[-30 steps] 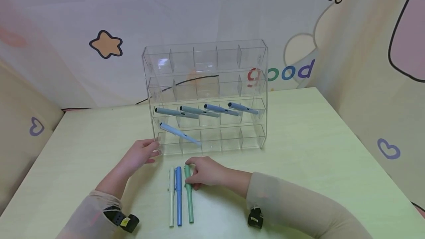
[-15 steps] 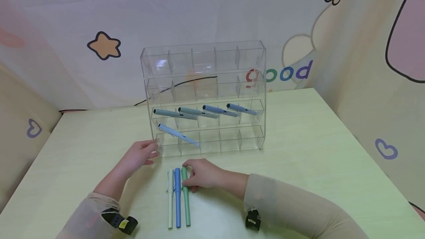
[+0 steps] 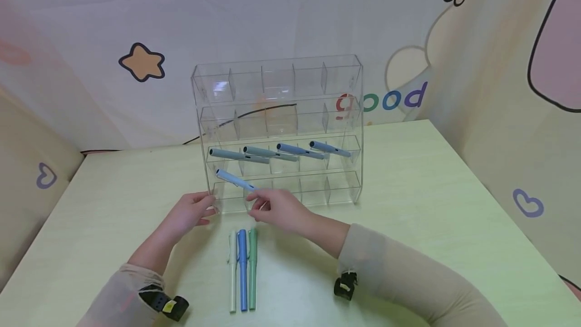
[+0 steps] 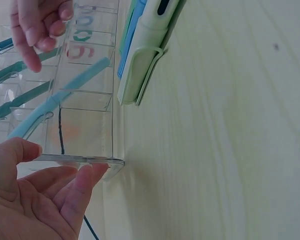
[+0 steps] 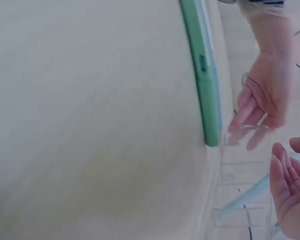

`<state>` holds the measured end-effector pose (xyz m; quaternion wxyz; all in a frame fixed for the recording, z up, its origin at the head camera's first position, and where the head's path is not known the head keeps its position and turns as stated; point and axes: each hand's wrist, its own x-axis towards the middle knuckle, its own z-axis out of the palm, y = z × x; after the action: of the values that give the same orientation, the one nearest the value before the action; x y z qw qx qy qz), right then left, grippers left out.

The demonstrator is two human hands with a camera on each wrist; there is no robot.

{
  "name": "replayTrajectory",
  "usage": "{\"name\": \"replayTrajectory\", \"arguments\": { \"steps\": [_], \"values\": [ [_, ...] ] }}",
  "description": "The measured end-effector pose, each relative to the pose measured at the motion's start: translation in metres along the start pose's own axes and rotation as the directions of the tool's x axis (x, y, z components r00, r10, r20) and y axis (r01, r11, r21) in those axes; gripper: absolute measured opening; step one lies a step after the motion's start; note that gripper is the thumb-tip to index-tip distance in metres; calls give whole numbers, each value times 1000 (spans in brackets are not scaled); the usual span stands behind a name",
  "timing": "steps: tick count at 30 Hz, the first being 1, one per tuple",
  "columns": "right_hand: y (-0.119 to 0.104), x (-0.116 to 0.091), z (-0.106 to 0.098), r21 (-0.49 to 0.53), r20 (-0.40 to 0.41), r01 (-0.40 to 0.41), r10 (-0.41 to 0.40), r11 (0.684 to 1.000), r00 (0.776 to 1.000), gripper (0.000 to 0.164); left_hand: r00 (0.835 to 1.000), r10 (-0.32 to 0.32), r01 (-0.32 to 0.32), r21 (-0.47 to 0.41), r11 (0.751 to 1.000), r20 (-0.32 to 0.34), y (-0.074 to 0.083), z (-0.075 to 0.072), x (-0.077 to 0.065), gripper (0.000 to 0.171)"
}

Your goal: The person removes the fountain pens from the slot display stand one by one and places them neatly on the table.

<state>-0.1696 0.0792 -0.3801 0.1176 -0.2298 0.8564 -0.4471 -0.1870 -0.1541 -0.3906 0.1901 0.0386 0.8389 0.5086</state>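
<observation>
Rack: clear plastic, 4 tiers w/ dividers, upright on surface.
L hand: grips rack's btm L side, thumb one side of the panel, fingers on the other.
R hand: in front of btm tier, fingers loosely bent, nothing held; covers lt-blue pen's low end in head view; contact can't tell.
Lt-blue pen: btm tier, L part, tilted, cap end up & left; which compartment the tip sits in, can't tell.
Tier above: 4 pens, all slanting down to R. From L: teal pen, grey-teal pen, blue pen, 2nd blue pen.
Surface row: pale-green pen, bright-blue pen, green pen, L to R, side by side in front of rack, caps toward it.
Backdrop: behind rack, w/ star & "good" lettering.
</observation>
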Motion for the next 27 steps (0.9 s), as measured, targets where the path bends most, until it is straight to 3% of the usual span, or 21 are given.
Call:
{"name": "replayTrajectory", "arguments": {
  "steps": [9, 13, 21, 27],
  "values": [
    [6, 12, -12, -9, -123, 90, -90, 996, 988, 22, 1000, 7, -7, 7, 1000, -6, 4, -3, 0, 51],
    [8, 16, -12, -20, -137, 109, -111, 994, 984, 21, 1000, -4, 4, 2, 1000, -2, 4, -3, -1, 51],
    [5, 27, -13, -161, -140, 143, -166, 977, 976, 24, 1000, -6, 6, 6, 1000, -4, 1, -2, 0, 51],
    [7, 33, -10, -174, -130, 145, -169, 974, 977, 30, 1000, -13, 13, 4, 1000, 0, -1, 0, 1, 51]
  ]
}}
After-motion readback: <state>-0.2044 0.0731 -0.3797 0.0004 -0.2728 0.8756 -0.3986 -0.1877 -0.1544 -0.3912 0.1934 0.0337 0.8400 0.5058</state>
